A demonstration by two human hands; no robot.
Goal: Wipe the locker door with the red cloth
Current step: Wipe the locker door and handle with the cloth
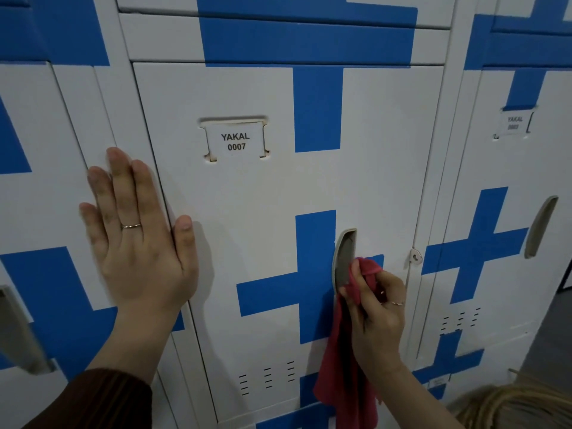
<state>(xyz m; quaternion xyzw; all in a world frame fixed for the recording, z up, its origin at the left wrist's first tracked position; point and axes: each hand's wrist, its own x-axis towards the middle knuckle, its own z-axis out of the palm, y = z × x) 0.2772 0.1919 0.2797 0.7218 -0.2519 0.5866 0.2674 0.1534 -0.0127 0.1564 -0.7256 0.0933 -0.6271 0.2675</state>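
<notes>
some red cloth hides in the right hand, tail cropped below.

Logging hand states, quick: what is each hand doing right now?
Left hand: open, flat across the locker door's left edge.
Right hand: grips the red cloth at the recessed handle.

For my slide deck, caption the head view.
Right hand holds red cloth at locker door handle; left hand flat at its left edge.
</notes>
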